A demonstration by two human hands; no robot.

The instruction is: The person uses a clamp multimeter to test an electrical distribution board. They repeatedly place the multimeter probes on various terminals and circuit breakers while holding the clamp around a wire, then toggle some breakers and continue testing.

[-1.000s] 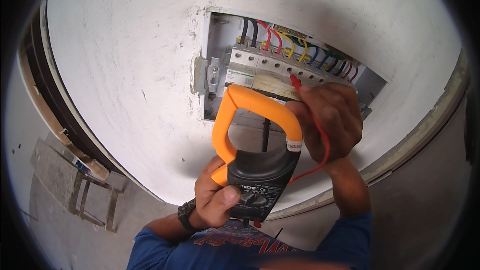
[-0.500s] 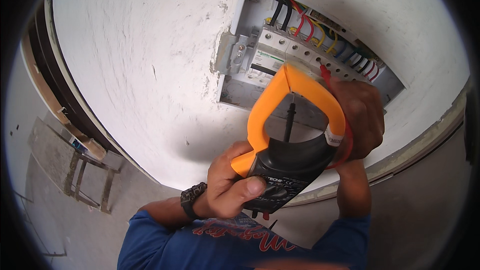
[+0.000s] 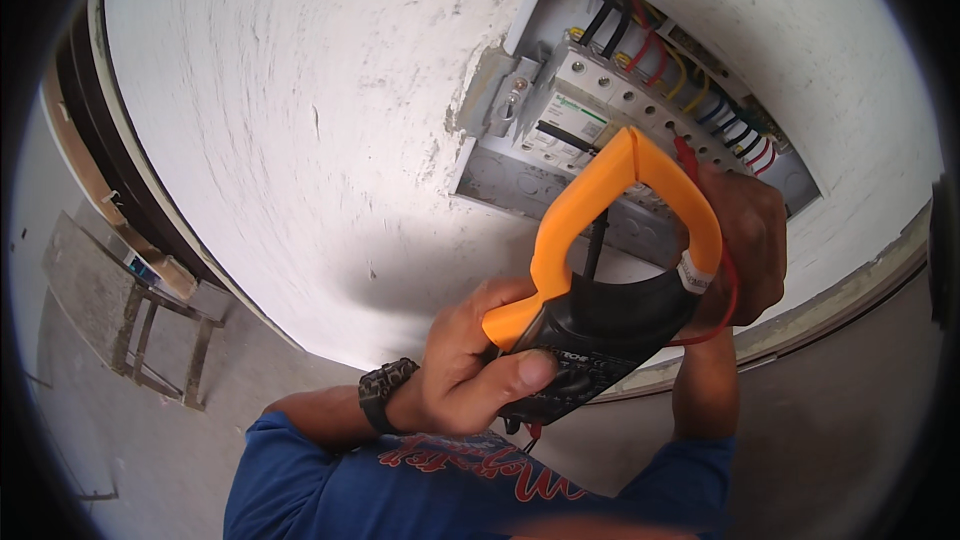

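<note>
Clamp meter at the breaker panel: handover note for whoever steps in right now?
Left hand: grips the orange-and-black clamp meter by its body, thumb on the front, jaw closed.
Right hand: behind the meter, holding a red test probe up to the row of breakers in the open wall panel.
Done: panel open, probe at the breakers.
Left: nothing passes through the clamp; meter display not readable from here.

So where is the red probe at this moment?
In the head view, upper right: the right hand holds the red probe against the breaker row, just behind the clamp meter.
</note>
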